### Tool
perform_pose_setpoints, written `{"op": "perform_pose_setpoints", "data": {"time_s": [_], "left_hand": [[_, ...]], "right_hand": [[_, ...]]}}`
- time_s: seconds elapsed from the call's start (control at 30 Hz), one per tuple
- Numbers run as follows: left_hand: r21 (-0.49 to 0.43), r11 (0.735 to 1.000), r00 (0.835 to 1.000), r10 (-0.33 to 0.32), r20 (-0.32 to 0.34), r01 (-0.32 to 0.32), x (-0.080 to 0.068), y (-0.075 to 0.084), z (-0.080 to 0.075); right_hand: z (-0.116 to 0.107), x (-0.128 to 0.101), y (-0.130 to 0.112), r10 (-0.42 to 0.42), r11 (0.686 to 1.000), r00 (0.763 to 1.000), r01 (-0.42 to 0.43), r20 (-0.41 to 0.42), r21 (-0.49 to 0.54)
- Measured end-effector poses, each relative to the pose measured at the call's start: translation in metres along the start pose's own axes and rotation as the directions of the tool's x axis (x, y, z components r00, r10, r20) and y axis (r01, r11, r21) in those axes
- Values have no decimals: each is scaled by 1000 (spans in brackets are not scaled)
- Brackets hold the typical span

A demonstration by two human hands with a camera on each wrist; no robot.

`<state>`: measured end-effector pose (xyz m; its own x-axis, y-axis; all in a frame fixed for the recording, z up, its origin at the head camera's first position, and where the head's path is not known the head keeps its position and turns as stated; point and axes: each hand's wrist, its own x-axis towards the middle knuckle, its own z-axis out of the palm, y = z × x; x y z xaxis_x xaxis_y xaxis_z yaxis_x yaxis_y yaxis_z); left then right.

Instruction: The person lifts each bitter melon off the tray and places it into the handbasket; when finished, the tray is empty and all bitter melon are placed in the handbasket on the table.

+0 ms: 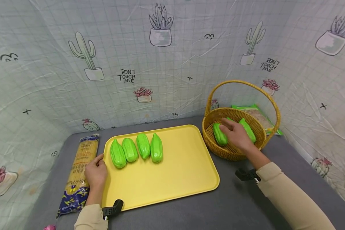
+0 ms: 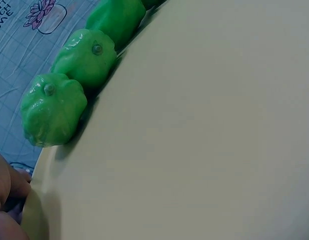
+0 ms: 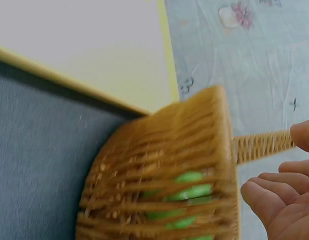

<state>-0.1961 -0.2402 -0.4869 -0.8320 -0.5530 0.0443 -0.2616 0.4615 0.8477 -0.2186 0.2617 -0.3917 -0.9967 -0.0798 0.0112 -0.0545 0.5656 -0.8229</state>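
Head view: ridged gourds (image 1: 130, 150) on yellow tray (image 1: 175, 175)
Right wicker basket (image 1: 218, 152): gourds (image 1: 220, 134) under right hand (image 1: 235, 134), thumb spread
Left hand (image 1: 96, 172): pinch I can't tell

At the lower left of the frame, my left fingers (image 1: 97, 159) are at the rim of a yellow tray (image 1: 172, 175), near a pasta pack (image 1: 80, 161). Four green gourds (image 1: 130, 150) line its upper left. At right, my right fingers (image 1: 228, 123) hover, parted, over a wicker basket (image 1: 220, 151) holding more gourds (image 1: 220, 134).
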Motion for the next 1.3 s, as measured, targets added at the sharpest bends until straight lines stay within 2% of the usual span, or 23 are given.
{"op": "perform_pose_setpoints", "data": {"time_s": [0.43,0.8,1.03,1.3], "left_hand": [[-30,999,1000,-11,9,11,1,0,1],[-29,1000,1000,3,0,-3,2,-2,0],[-25,1000,1000,0,4,0,1,0,-1],[-14,1000,1000,1,0,-1,2,1,-2]], "right_hand": [[24,1,-25,-92,994,996,91,11,67],[55,11,-37,-122,981,991,111,62,157],[78,15,-50,-142,963,984,111,110,247],[100,23,-54,-140,964,979,101,149,246]]}}
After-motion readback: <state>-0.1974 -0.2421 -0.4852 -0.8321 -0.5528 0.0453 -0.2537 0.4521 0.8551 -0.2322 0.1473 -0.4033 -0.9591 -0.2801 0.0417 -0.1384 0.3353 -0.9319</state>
